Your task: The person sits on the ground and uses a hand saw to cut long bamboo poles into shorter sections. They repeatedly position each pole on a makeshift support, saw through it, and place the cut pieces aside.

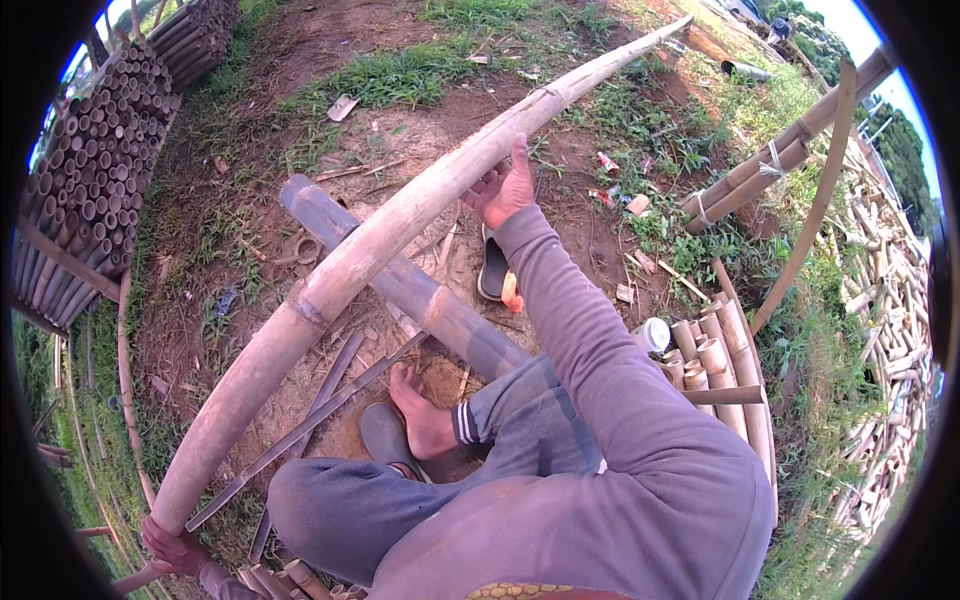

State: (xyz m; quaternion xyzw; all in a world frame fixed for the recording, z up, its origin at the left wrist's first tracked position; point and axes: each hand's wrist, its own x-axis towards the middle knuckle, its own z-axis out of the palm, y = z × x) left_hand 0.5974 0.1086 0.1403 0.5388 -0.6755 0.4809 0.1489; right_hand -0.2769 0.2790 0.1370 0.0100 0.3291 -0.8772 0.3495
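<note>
A long, pale bamboo pole (420, 205) slants across the view from the lower left to the far upper right. My left hand (175, 550) is closed round its near end at the lower left. Farther along, my right hand (503, 188) cradles the pole from its right side, thumb raised and fingers curled underneath, partly hidden. The pole crosses over a darker grey bamboo length (430, 300) on the ground, which reaches back toward my leg. Two thin dark strips (310, 420) lie beside my bare foot (420, 410).
Cut bamboo is stacked high at the left (100, 160). Short bamboo pieces (715, 360) stand upright at my right, beside a white-lidded container (652, 335). Tied bamboo poles (780, 165) slope behind them, and a large pile of bamboo pieces (890, 320) covers the far right. A dark sandal (492, 265) lies ahead.
</note>
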